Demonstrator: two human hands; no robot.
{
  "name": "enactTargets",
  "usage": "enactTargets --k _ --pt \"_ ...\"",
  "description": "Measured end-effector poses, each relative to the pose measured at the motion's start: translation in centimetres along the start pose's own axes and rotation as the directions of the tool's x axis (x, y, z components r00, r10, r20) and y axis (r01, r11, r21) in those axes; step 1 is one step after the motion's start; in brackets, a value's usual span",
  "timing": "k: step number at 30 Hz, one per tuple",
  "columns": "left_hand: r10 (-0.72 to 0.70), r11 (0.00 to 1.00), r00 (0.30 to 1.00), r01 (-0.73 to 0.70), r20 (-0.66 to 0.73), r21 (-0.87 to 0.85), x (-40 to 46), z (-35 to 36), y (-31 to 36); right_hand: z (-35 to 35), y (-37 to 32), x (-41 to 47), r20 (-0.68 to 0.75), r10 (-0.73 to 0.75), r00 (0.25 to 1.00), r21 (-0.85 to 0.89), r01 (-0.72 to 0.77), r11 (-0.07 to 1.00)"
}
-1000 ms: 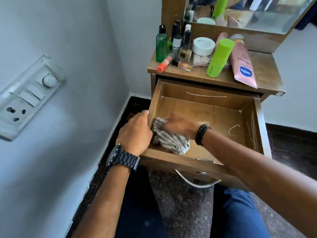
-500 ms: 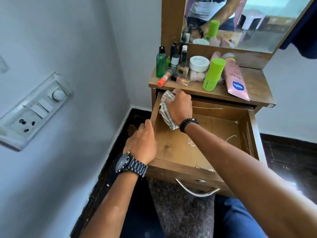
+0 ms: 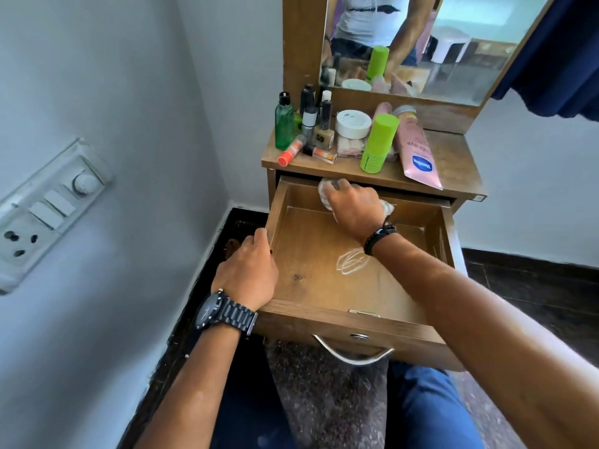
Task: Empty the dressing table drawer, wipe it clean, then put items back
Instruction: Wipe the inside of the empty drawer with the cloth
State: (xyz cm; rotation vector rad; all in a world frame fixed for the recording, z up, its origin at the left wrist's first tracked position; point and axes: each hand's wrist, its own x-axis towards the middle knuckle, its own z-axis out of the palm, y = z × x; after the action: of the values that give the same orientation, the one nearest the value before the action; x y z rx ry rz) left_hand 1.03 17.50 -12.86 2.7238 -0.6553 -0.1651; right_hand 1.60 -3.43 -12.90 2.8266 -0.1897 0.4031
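Observation:
The wooden drawer (image 3: 343, 322) is pulled out, with nothing lying in it but a white scribble mark (image 3: 351, 260) on its floor. My right hand (image 3: 355, 209) presses a light cloth (image 3: 324, 192) against the drawer's back wall, toward the left. My left hand (image 3: 248, 273) grips the drawer's left side wall near the front corner. On the dressing table top (image 3: 453, 160) stand a green bottle (image 3: 284, 123), a lime green can (image 3: 377, 144), a white jar (image 3: 352, 124), a pink tube (image 3: 418, 153) and several small bottles.
A mirror (image 3: 437, 43) rises behind the table top. A wall with a switch panel (image 3: 42, 209) is close on the left. A blue curtain (image 3: 557, 50) hangs at the upper right. My knee in blue jeans (image 3: 428, 413) is below the metal drawer handle (image 3: 353, 354).
My right hand has carried the cloth from the drawer's front left corner to the back wall and then rightward along it. My left hand has stayed on the left side wall.

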Motion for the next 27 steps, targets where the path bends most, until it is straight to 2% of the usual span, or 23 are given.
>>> enactTargets --k 2,5,9,11,15,18,20,22,24,25,27 --pt "0.001 1.000 1.000 -0.001 0.006 -0.003 0.0 0.0 0.0 -0.4 2.0 -1.2 0.007 -0.001 1.000 -0.092 0.002 0.996" --pt "0.001 1.000 1.000 0.000 0.014 -0.007 0.1 0.0 0.0 -0.9 4.9 -3.6 0.106 0.054 0.993 -0.052 -0.049 0.997" --pt "-0.003 1.000 1.000 0.004 0.023 -0.015 0.0 0.0 0.1 -0.9 7.7 -5.7 0.086 0.124 0.989 -0.132 -0.112 0.985" --pt "-0.004 1.000 1.000 0.005 0.025 -0.020 -0.1 0.0 0.1 -0.9 7.4 -5.5 0.108 0.116 0.987 -0.109 -0.104 0.989" --pt "-0.010 1.000 1.000 0.010 0.008 -0.025 -0.2 0.2 0.1 -0.6 3.6 -2.6 0.123 0.023 0.992 0.025 -0.026 0.999" --pt "0.002 0.999 1.000 -0.002 -0.001 -0.034 -0.1 0.3 -0.1 -0.9 -0.5 0.4 -0.009 -0.152 0.988 0.022 0.153 0.988" --pt "0.007 0.999 1.000 -0.008 -0.008 -0.048 -0.1 0.4 -0.2 -0.9 -3.2 2.2 0.012 -0.229 0.973 0.029 0.229 0.973" --pt "0.013 0.998 1.000 -0.014 -0.020 -0.054 0.0 0.5 -0.2 -0.6 -5.0 3.4 0.065 -0.240 0.969 -0.010 0.241 0.970" --pt "0.019 0.999 0.999 -0.020 -0.028 -0.047 0.0 0.5 -0.3 -0.1 -5.6 3.8 0.039 -0.192 0.981 0.012 0.192 0.981" --pt "0.021 0.999 0.999 -0.022 -0.030 -0.047 0.0 0.4 -0.3 -0.2 -5.4 3.5 0.014 -0.193 0.981 0.053 0.192 0.980" --pt "0.026 0.999 0.999 -0.027 -0.030 -0.043 -0.1 0.4 -0.3 0.3 -4.3 2.8 0.002 -0.232 0.973 0.020 0.232 0.973"
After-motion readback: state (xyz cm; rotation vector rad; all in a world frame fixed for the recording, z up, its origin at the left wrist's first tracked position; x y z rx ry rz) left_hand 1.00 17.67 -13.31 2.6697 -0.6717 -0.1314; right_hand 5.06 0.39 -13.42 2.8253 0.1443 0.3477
